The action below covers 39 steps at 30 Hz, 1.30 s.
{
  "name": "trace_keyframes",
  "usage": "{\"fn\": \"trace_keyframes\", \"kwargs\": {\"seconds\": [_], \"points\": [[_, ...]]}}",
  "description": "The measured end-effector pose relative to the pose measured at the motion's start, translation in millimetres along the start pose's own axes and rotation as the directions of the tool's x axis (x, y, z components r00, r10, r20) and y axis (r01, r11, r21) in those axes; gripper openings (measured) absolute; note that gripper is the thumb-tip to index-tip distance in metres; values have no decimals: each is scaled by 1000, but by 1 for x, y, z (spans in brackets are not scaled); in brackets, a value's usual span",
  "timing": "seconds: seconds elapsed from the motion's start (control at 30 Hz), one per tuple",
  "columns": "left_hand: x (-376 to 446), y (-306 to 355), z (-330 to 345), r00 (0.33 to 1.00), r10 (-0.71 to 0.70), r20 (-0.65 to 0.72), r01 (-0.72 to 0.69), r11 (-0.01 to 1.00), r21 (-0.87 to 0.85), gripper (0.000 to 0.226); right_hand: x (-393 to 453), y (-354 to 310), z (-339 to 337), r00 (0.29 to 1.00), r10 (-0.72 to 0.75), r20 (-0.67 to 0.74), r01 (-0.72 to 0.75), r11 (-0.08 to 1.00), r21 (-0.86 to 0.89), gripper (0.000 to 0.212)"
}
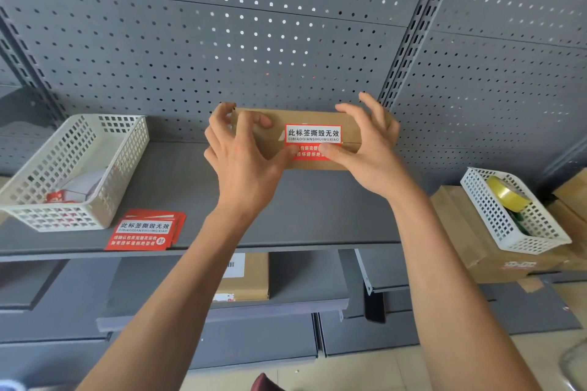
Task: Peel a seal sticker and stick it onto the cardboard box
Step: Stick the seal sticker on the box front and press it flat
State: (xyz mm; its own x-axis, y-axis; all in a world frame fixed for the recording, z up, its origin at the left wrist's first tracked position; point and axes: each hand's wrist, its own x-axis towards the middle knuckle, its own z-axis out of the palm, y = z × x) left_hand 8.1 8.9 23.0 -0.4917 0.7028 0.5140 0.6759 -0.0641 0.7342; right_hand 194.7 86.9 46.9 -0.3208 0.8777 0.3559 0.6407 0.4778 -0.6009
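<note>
Your left hand and right hand both clasp the cardboard box above the shelf, thumbs pressing the red seal sticker across its flap seam, so only smoothing looks left, I judge.

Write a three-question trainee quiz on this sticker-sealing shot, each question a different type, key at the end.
1. True or false: the seal sticker is already on the cardboard box.
2. Which digits press the sticker's lower edge? A) both thumbs B) both little fingers C) none
3. Fill in: the stack of spare stickers lies on the shelf beside the white ____.

Key: 1 true; 2 A, left hand and right hand; 3 basket.
</note>
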Motion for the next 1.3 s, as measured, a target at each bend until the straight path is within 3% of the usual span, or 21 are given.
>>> {"fn": "trace_keyframes", "kwargs": {"seconds": [0.53, 0.73, 0.93, 1.2, 1.3], "points": [[-2, -8, -8, 994, 53, 100, -58, 997, 48, 68, -2, 3, -11, 990, 0, 141, 0, 1000, 4, 85], [-8, 8, 6, 1000, -21, 18, 20, 996, 83, 80, 0, -1, 4, 1000, 14, 13, -13, 996, -84, 88], [-5, 1, 5, 1000, -6, 13, 5, 998, 58, 68, 1, 4, 0, 999, -24, 28, 24, 1000, -2, 76], [-1, -11, -11, 995, 31, 96, -28, 999, -34, 49, -2, 5, -19, 988, -37, 150, 26, 997, 75, 68], [0, -3, -11, 997, -18, 78, 24, 997, -74, 42, -2, 3, -19, 991, -10, 131, -8, 990, 142, 57]]}}
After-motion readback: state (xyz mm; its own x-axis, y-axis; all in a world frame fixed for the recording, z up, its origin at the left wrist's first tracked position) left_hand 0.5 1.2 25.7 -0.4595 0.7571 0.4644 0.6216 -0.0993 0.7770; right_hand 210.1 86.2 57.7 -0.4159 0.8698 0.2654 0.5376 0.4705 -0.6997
